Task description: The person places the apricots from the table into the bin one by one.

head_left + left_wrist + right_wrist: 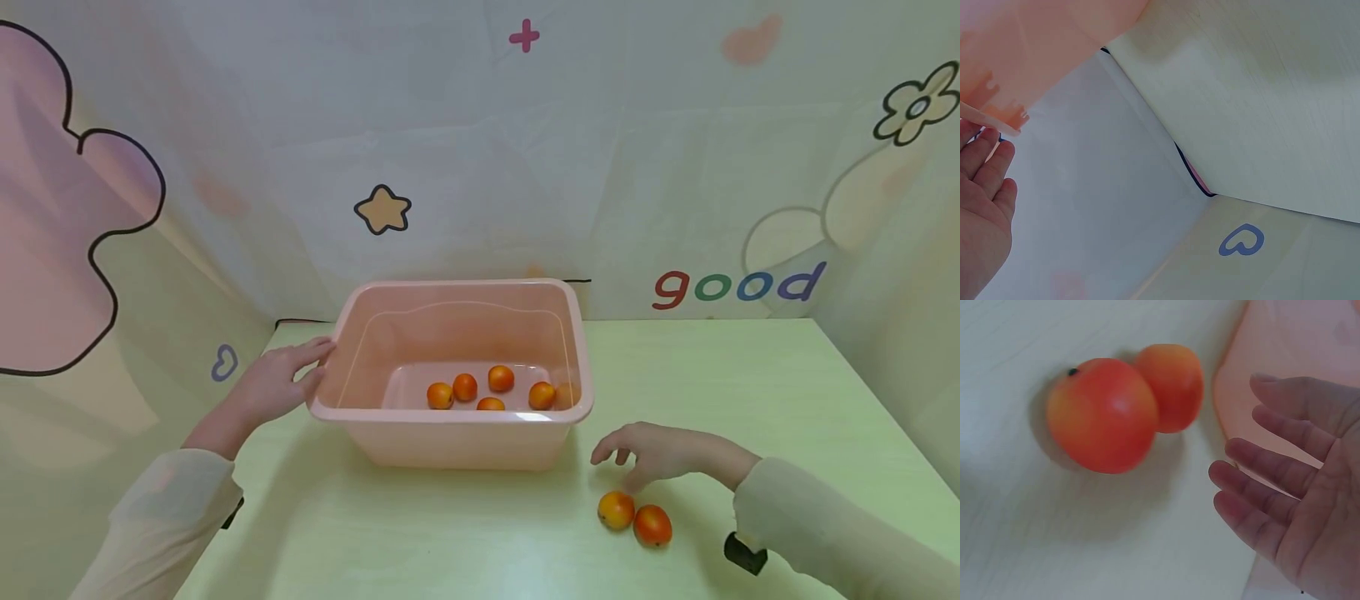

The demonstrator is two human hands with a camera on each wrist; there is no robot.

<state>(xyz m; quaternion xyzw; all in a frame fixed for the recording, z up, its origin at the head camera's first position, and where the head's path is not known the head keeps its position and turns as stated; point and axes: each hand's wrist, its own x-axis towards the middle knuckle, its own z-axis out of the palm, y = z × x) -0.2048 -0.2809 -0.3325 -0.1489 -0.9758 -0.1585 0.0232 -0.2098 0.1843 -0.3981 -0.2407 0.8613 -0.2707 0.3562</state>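
A pink plastic tub stands on the pale green table and holds several small orange-red fruits. My left hand rests with straight fingers against the tub's left rim; in the left wrist view my left hand lies beside the tub's rim. My right hand hovers open just above two orange-red fruits on the table right of the tub, holding nothing. In the right wrist view the two fruits lie side by side left of my right hand.
Patterned backdrop walls close in the table at the back and both sides. The word "good" is printed on the back right wall. Bare tabletop lies right of and in front of the tub.
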